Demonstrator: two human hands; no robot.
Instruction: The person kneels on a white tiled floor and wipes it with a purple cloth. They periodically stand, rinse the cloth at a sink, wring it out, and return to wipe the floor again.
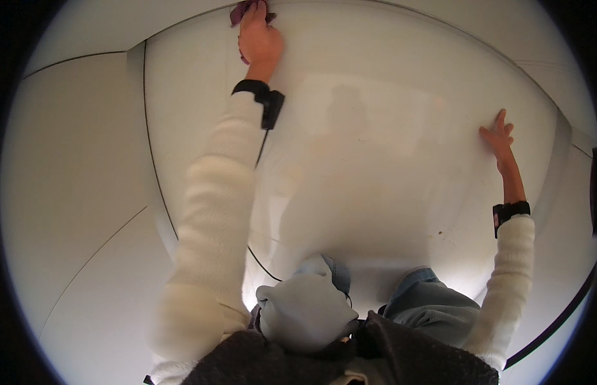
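My left hand (261,42) reaches far forward, to the top edge of the view. Its fingers are on a crumpled purple cloth (238,14), which lies partly under the hand at the far edge of a glossy white surface (375,144). Some of the cloth is hidden by the hand and cut off by the picture's rim. Out to the right, my right hand (498,134) rests on the same surface with fingers spread, holding nothing.
A small brown speck (440,233) marks the surface near me, left of my right forearm. Pale panels (77,144) border it on the left. A thin black cable (262,264) runs from my left wrist's black device (272,108) towards my knees in blue jeans (433,298).
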